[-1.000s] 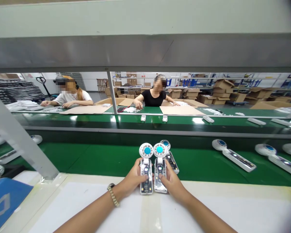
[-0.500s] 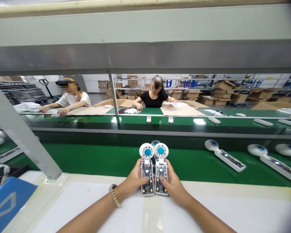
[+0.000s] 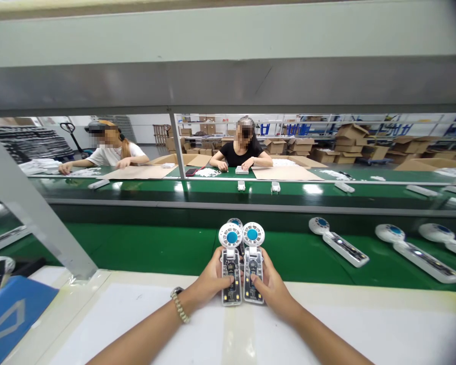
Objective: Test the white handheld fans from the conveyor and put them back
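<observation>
My left hand (image 3: 212, 278) is closed around a small handheld fan (image 3: 231, 295), its thumb on the front of the body. A matching handheld fan (image 3: 254, 295) is in my right hand (image 3: 274, 286), gripped the same way. Both are upright side by side above the front edge of the bench, nearly touching. Each has a round white vented head with a blue centre and a clear-fronted body showing a dark circuit board. Behind them, another such fan (image 3: 234, 222) is partly hidden. My fingers behind the bodies are mostly out of sight.
Several similar fans lie on the green conveyor belt (image 3: 155, 248), one (image 3: 344, 246) at right. A slanted grey post (image 3: 41, 213) and a blue bin (image 3: 19, 314) stand at left; an overhead shelf (image 3: 228, 86) spans above. Two people (image 3: 243, 147) work across the line.
The fans on the near belt have shifted left; pieces on the far belt have shifted right. Bright spots on the two held boards have gone dark. My hands have hardly moved.
</observation>
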Available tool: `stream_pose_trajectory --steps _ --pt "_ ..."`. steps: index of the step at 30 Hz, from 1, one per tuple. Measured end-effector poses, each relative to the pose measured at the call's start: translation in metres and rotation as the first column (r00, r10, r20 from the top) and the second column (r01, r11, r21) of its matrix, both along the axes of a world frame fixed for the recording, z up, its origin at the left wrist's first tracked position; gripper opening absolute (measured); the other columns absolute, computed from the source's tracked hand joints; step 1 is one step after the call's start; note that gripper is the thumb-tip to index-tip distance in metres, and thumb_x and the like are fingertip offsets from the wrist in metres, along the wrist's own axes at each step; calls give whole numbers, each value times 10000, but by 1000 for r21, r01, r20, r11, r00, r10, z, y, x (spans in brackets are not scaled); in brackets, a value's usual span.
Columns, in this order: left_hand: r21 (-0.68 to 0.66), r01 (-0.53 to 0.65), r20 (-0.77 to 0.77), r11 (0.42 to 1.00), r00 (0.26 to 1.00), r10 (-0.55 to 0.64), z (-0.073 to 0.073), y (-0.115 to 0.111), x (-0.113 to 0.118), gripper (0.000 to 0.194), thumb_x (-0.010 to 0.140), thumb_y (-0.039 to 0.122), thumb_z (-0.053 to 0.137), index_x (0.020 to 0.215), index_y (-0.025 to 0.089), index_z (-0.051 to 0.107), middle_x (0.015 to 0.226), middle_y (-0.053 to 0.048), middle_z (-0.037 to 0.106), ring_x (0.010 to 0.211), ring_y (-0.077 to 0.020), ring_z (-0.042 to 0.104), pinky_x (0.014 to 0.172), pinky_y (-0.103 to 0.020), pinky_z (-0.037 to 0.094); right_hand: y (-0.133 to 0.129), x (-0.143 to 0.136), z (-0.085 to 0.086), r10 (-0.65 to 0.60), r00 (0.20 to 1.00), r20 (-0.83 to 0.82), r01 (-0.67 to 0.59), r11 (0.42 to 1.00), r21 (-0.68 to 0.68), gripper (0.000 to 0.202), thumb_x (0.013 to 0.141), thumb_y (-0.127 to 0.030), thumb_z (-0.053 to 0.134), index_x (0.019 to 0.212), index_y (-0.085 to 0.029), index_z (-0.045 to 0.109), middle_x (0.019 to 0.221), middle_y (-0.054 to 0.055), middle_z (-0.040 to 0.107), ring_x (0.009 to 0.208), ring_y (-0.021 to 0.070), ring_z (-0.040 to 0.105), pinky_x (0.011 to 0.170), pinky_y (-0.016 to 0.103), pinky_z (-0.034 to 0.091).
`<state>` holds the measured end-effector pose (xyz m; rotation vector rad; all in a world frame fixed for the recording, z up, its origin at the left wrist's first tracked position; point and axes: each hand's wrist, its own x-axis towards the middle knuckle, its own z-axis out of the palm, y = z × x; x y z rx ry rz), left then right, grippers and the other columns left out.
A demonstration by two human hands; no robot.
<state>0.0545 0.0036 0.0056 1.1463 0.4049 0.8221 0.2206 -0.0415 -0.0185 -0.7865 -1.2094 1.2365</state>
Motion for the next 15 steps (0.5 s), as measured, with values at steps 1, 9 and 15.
stream_pose_trajectory --steps 1,9,15 --pt "2 6 0 1000 1000 -6 0 0 0 612 640 227 758 1128 218 388 1124 -101 519 885 -214 596 825 -403 447 0 0 0 -6 1000 -19 6 1000 -3 654 792 -367 584 1308 -240 202 1380 107 385 1253 235 380 1026 382 313" --pt "-162 -8 -49 987 999 0 -6 5 -1 446 688 473 664 951 128 562 881 -97 632 716 -188 619 656 -294 490 1 9 6 -44 955 -294 -82 911 -404 487 767 -625 434 895 -170 551 532 17 621 434 153 575 410 247 464" --pt "-297 -147 -90 943 988 126 8 33 -19 699 681 778 339 643 118 564 524 -58 585 422 -136 529 425 -243 436 14 33 10 -102 917 -386 -72 909 -411 573 747 -705 357 642 -174 547 565 -5 577 387 102 511 334 206 406"
